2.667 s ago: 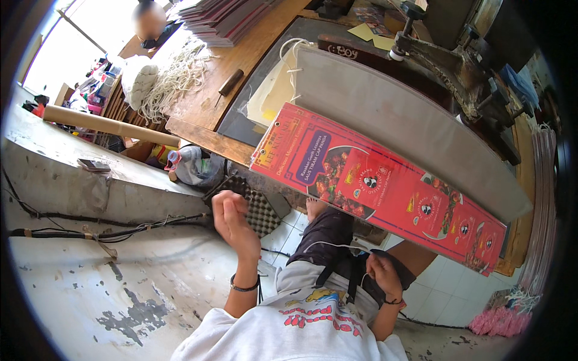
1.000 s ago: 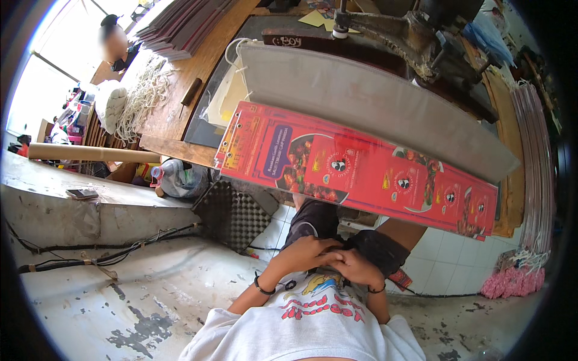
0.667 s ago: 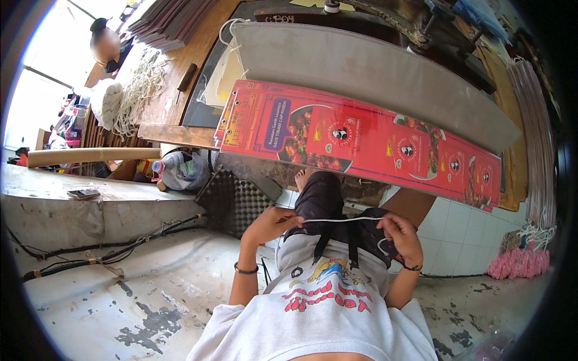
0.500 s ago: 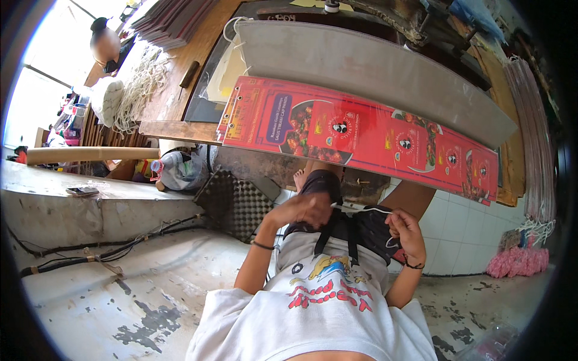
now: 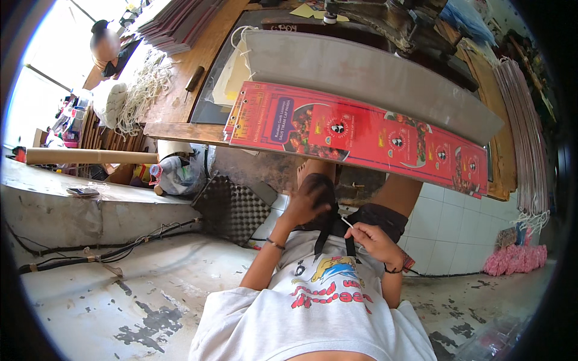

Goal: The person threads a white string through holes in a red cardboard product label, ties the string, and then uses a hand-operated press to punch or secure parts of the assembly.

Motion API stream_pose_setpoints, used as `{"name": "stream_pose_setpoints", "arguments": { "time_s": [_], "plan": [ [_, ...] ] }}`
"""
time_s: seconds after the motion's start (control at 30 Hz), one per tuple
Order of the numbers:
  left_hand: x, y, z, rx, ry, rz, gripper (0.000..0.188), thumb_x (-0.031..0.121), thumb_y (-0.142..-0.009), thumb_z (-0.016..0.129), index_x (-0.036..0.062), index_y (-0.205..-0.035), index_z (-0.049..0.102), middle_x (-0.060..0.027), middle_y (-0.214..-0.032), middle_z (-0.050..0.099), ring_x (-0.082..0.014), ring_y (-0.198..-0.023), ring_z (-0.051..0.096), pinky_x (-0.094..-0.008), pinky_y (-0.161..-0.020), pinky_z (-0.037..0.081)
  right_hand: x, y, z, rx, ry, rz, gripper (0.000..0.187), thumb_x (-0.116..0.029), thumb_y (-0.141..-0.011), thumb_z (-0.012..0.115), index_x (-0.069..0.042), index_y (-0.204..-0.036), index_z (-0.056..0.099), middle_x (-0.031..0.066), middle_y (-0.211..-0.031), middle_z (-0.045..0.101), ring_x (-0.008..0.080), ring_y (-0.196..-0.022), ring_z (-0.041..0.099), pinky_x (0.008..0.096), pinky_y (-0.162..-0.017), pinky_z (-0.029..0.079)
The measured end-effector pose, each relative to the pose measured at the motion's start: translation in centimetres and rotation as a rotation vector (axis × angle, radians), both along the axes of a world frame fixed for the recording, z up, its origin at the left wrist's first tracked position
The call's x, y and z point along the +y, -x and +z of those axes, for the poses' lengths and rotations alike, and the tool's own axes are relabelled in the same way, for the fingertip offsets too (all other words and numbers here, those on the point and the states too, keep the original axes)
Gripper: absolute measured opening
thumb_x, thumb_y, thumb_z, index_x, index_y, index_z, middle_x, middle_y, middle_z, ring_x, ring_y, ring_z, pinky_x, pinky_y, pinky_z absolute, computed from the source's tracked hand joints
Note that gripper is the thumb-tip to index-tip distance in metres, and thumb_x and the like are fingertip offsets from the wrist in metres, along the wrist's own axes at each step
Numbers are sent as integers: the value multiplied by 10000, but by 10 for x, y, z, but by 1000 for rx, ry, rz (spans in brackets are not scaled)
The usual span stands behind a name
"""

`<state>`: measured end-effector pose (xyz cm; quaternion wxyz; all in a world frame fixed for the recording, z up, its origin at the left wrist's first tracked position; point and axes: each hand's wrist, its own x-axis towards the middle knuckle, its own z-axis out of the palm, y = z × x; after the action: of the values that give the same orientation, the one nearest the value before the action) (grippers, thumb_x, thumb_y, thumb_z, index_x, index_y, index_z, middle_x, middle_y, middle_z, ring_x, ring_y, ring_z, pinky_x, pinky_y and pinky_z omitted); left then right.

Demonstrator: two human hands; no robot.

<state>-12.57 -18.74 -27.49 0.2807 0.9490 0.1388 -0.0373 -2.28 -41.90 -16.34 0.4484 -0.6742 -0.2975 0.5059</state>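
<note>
head view, from my seat: my right hand (image 5: 378, 240) pinches a thin white cord (image 5: 347, 222), fingers narrow on it; cord slants up-left toward my left hand (image 5: 306, 203), curled on dark shorts (image 5: 379, 216), under the red printed sheet (image 5: 361, 135) on the counter (image 5: 180, 129).
</note>
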Motion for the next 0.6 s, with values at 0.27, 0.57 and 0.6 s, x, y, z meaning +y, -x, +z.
{"name": "stream_pose_setpoints", "arguments": {
  "time_s": [0.27, 0.57, 0.6],
  "plan": [
    [31, 11, -35, -190, 111, 1, 544, 421, -896, 592, 84, -1320, 545, -194, -1445, 424, -369, -1377, 319, -516, -1108, 233, 15, -15, -8, -6, 42, 13, 273, -242, -1021, 478, -27, -997, 643, -42, -696, 460, 52, -652, 393, 229, -594, 367],
    [6, -10, 72, -386, 653, -178, 283, 123, -858, 668, 53, -1132, 666, -135, -1137, 640, -312, -1056, 595, -382, -930, 450, 59, -29, -23, 25, -14, 107, 279, -234, -1015, 480, -12, -1027, 647, 48, -855, 661, 98, -728, 541, 271, -672, 449],
    [10, -10, 73, -290, 715, -157, 252, 119, -872, 653, 41, -1112, 669, -133, -1084, 654, -306, -999, 612, -369, -889, 465, 59, -31, -25, 23, 1, 93, 277, -231, -1014, 482, -9, -1022, 646, 42, -846, 655, 95, -726, 538, 267, -672, 449]
  ]
}}
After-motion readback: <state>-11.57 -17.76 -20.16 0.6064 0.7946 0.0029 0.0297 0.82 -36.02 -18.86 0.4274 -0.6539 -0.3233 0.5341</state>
